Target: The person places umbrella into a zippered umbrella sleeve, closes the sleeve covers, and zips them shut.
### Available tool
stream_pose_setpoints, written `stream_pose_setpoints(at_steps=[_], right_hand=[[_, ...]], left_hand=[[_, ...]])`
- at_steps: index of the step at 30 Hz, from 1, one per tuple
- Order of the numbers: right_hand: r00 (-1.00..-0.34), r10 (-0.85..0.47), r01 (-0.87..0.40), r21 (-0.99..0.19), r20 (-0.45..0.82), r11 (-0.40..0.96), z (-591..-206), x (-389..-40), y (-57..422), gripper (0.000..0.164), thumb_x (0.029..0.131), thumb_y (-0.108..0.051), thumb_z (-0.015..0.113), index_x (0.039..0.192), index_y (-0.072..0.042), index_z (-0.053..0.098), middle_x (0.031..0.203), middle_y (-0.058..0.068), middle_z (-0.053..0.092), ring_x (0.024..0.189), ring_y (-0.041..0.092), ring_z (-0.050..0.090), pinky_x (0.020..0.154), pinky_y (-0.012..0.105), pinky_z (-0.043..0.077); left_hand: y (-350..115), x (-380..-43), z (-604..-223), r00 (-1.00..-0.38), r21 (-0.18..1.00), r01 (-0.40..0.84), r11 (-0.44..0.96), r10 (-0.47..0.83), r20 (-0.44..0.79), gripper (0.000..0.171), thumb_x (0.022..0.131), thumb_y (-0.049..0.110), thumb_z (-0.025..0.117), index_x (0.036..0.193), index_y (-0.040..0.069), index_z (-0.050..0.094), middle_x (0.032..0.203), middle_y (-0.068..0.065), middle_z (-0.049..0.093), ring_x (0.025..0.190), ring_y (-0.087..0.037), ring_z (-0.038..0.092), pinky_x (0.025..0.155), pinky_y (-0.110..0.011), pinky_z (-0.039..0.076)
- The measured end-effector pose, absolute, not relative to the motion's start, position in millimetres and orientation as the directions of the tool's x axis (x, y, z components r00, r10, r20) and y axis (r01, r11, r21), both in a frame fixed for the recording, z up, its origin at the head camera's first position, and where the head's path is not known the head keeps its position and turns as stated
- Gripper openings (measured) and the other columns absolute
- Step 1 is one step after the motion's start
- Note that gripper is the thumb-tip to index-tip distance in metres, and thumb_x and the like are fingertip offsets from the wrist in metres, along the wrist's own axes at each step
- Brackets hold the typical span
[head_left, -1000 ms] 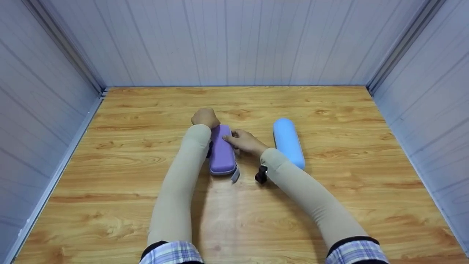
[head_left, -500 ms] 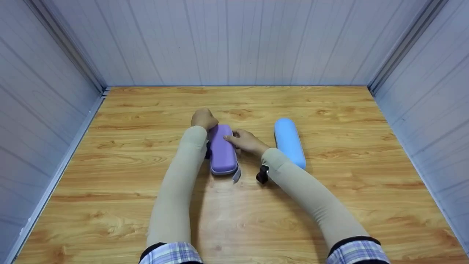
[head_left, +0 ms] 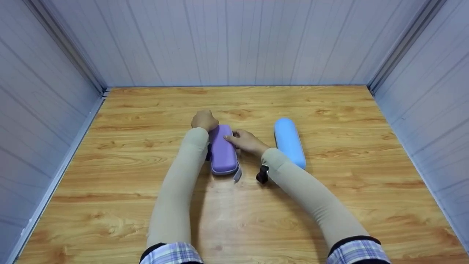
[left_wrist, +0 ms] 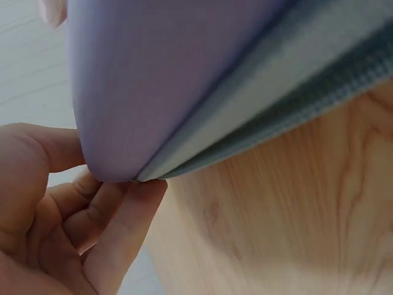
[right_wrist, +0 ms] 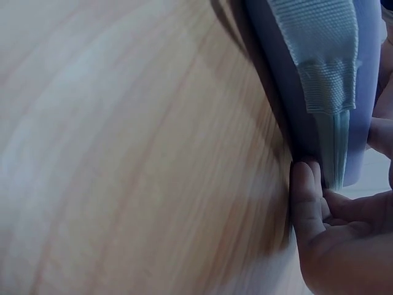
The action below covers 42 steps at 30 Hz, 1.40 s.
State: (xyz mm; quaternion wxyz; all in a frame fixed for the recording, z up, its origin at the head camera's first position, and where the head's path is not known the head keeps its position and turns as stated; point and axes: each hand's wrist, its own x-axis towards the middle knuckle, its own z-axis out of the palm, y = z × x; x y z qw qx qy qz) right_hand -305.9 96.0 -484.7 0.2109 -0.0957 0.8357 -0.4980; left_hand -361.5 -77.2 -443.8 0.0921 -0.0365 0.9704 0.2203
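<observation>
On the table lies a purple hard case with a grey zip seam round its side and a short grey strap. At its far left corner, my left hand has its fingertips bunched at the seam, pinching the corner in the left wrist view; the zip pull does not show. From the right side my right hand grips the case, thumb on the lid and other fingers low along the side, close to the tabletop. Just right of that hand, a light blue case of similar shape lies lengthwise.
The wood-grain table is bounded by a white panelled wall at the back and panels at both sides. The right forearm passes close by the near end of the blue case.
Both hands keep their places on the purple case. The left wrist and forearm have shifted very slightly; the blue case stays where it was.
</observation>
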Motion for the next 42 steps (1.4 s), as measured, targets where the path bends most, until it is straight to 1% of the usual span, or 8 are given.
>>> stream_pose_setpoints(at_steps=[8,14,18,21,25,29,35,42], right_hand=[[-0.887,-0.391,0.049,-0.894,-0.244,0.446,-483.9,-305.8,95.0,0.063,0.102,-0.043,0.054,0.147,0.000,0.046,0.127,0.013,0.064,0.114,0.022,0.060,0.100,0.034,0.047],[-0.882,-0.396,0.071,-0.902,-0.256,0.425,-484.9,-306.3,94.2,0.063,0.103,-0.041,0.054,0.150,-0.001,0.042,0.135,0.014,0.059,0.118,0.022,0.059,0.099,0.033,0.048],[-0.883,-0.382,0.091,-0.899,-0.272,0.429,-484.1,-305.8,94.5,0.064,0.103,-0.042,0.054,0.151,-0.001,0.040,0.138,0.014,0.056,0.120,0.022,0.058,0.099,0.033,0.049],[-0.883,-0.380,0.093,-0.896,-0.275,0.433,-484.0,-305.9,94.7,0.064,0.103,-0.042,0.054,0.151,-0.002,0.040,0.139,0.014,0.056,0.120,0.022,0.058,0.099,0.033,0.049],[-0.884,-0.375,0.101,-0.896,-0.280,0.432,-484.2,-306.6,95.0,0.064,0.103,-0.042,0.055,0.152,-0.003,0.040,0.140,0.014,0.054,0.120,0.023,0.057,0.099,0.034,0.049],[-0.886,-0.366,0.108,-0.895,-0.284,0.434,-484.5,-305.5,94.0,0.067,0.102,-0.044,0.056,0.152,-0.003,0.040,0.142,0.014,0.053,0.121,0.023,0.057,0.101,0.034,0.048],[-0.887,-0.373,0.092,-0.896,-0.273,0.435,-485.0,-304.1,93.5,0.065,0.102,-0.043,0.055,0.151,-0.003,0.040,0.141,0.014,0.054,0.119,0.022,0.057,0.098,0.033,0.049],[-0.882,-0.376,0.113,-0.902,-0.284,0.418,-484.6,-304.4,96.1,0.065,0.102,-0.043,0.055,0.151,-0.003,0.041,0.125,0.011,0.061,0.103,0.019,0.060,0.078,0.030,0.050]], left_hand=[[-88.9,-357.6,-448.7,-0.980,0.606,-0.159,0.779,-0.050,-0.193,0.016,0.090,0.012,0.054,0.077,0.009,0.046,0.076,-0.006,0.044,0.067,-0.020,0.041,0.059,-0.032,0.037],[-98.1,-356.9,-453.7,-0.970,0.673,-0.204,0.711,-0.053,-0.237,0.024,0.086,0.010,0.053,0.068,0.011,0.038,0.064,-0.001,0.033,0.055,-0.015,0.033,0.050,-0.027,0.032],[-104.7,-354.9,-457.8,-0.951,0.782,-0.277,0.558,-0.044,-0.305,0.022,0.089,0.010,0.057,0.072,0.010,0.042,0.068,-0.001,0.042,0.057,-0.013,0.040,0.053,-0.025,0.038],[-110.6,-352.4,-460.6,-0.934,0.826,-0.314,0.467,0.002,-0.356,0.012,0.093,0.011,0.057,0.082,0.006,0.056,0.079,-0.005,0.055,0.068,-0.016,0.051,0.064,-0.028,0.046],[-117.7,-352.7,-461.5,-0.933,0.815,-0.245,0.525,0.100,-0.345,0.023,0.100,0.016,0.055,0.106,0.000,0.070,0.097,-0.011,0.065,0.081,-0.020,0.061,0.073,-0.032,0.052],[-122.9,-356.3,-464.1,-0.931,0.797,-0.155,0.583,0.185,-0.316,0.032,0.104,0.019,0.054,0.126,0.000,0.067,0.116,-0.015,0.068,0.096,-0.022,0.067,0.081,-0.032,0.057],[-128.9,-358.9,-467.9,-0.902,0.787,-0.075,0.612,0.294,-0.315,0.034,0.108,0.018,0.048,0.131,-0.001,0.063,0.118,-0.018,0.068,0.104,-0.027,0.067,0.081,-0.031,0.058],[-131.9,-353.9,-465.5,-0.897,0.696,0.079,0.714,0.355,-0.263,0.035,0.108,0.017,0.047,0.131,-0.003,0.063,0.118,-0.020,0.068,0.097,-0.028,0.069,0.079,-0.034,0.059]])
